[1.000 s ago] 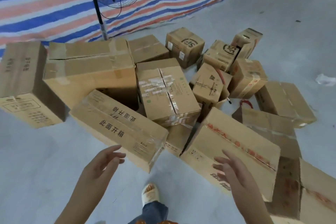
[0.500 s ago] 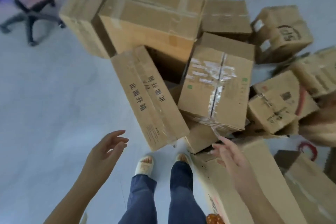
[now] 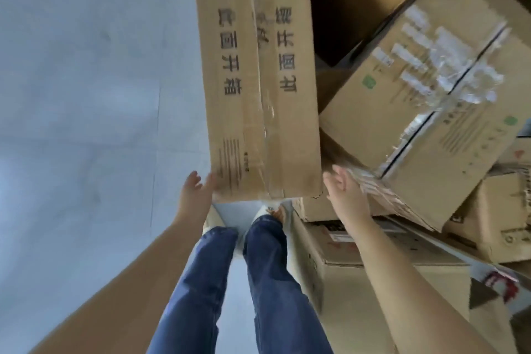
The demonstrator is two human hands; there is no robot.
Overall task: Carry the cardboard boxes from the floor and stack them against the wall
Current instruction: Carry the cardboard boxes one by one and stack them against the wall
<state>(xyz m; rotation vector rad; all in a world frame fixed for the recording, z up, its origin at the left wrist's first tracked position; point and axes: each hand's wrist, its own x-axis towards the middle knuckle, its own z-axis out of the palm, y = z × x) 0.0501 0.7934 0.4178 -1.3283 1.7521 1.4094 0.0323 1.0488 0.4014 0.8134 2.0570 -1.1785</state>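
1. Two hands reach for the near end of the long box (image 3: 258,80), which lies on the pile's left edge with its far end running out of view at the top.
2. The left hand (image 3: 195,195) is at the box's near left corner; its fingers are straight and apart, and the fingertips seem to touch the cardboard, though blur makes contact hard to confirm.
3. The right hand (image 3: 344,195) is just beside the near right corner, fingers straight and spread, clamped on nothing.
4. Step in hand, as I judge it: taking hold of this box before lifting. Nothing has been raised yet.
5. The next move likely calls for both palms pressing on opposite sides of the near end, or fingers hooked under its edge, then a lift clear of the taped box (image 3: 425,112) leaning right beside it.
6. Risk: that neighbour may slide once its support goes.
7. Every box in view is shut and taped; contents cannot be told.
8. The floor (image 3: 86,95) lies to the left; the wall is not in view.
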